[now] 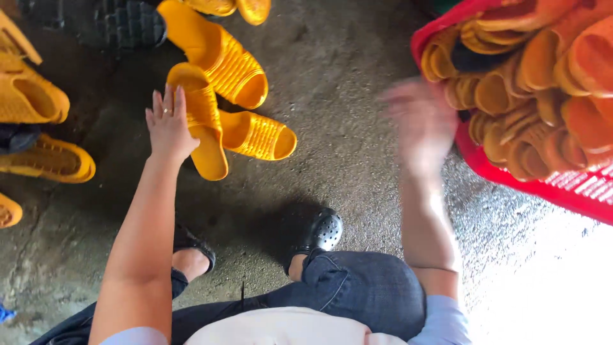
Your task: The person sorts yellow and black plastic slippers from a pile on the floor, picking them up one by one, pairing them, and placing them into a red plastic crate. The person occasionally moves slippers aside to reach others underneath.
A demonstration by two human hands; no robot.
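Fingers of the left hand (168, 124) lie flat and spread, the grip released, touching the yellow slide sandal (199, 121) that stands on edge in the upper left of the frame, on the concrete floor (332, 96). More yellow sandals (230, 61) lie just beside it. The right hand (421, 124) is blurred near the red crate (575, 188) of orange sandals (530, 83) at upper right; I cannot tell its grip.
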